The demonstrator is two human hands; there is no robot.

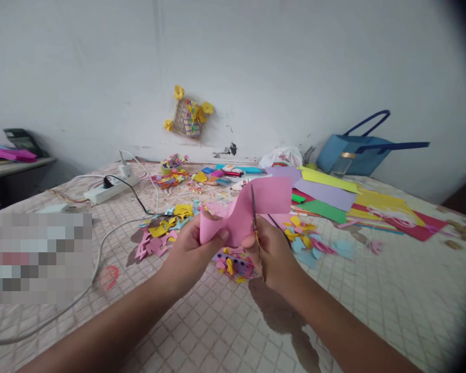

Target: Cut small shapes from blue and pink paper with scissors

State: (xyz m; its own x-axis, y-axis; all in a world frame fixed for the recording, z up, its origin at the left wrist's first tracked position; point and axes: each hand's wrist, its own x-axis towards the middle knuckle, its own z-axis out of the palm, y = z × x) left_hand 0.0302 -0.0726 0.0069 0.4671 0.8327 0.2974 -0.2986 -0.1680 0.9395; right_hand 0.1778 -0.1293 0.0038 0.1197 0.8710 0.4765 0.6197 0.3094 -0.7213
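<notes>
A curled sheet of pink paper [236, 210] is pinched at its lower left by my left hand [196, 251], the thumb lying on top of it. My right hand [274, 254] is closed round the handles of a pair of scissors [255, 210]. The blades point up and away, against the pink paper, part of which extends to their right. Beneath the hands lies a small heap of pink, yellow and purple paper pieces [235, 265].
Paper scraps [159, 233] lie left, and cut shapes [306, 238] right. Coloured sheets [326, 194] and a blue bag [357, 153] stand further back right. A power strip [111, 190] with cables is at the left. A decorated frame [190, 118] is on the wall.
</notes>
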